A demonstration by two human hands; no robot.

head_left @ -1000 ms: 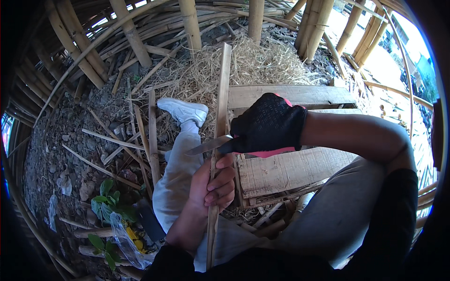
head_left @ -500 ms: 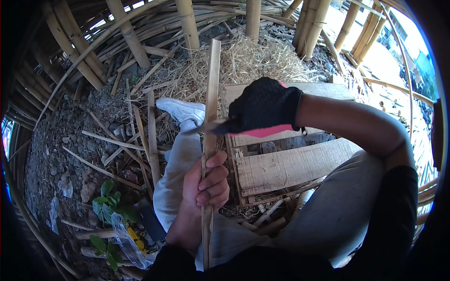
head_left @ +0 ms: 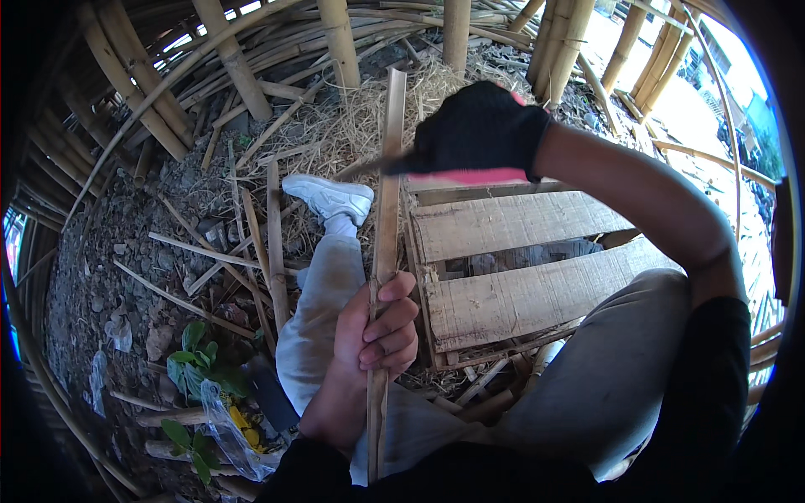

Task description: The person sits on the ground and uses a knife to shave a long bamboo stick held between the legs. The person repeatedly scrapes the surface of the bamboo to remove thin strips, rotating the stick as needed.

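A long split bamboo strip [head_left: 390, 201] stands nearly upright in front of me, its lower end between my legs. My bare left hand [head_left: 377, 327] is wrapped round it below the middle. In a black and pink glove, my right hand [head_left: 478, 134] is closed on a knife [head_left: 394, 163]. Its blade, smeared by motion, crosses the upper part of the strip; whether it touches cannot be made out. The glove hides the knife's handle.
A slatted wooden crate [head_left: 503, 306] lies beside my right leg. Loose bamboo pieces [head_left: 272, 243] lie on the stony ground left of my white shoe [head_left: 331, 199]. Near a green plant [head_left: 193, 360] is a clear plastic bag [head_left: 226, 427]. Bamboo posts [head_left: 340, 42] and dry shavings [head_left: 428, 101] are beyond.
My right hand and the knife have moved up along the strip, away from my left hand. The left hand keeps its grip, and the strip has shifted slightly right.
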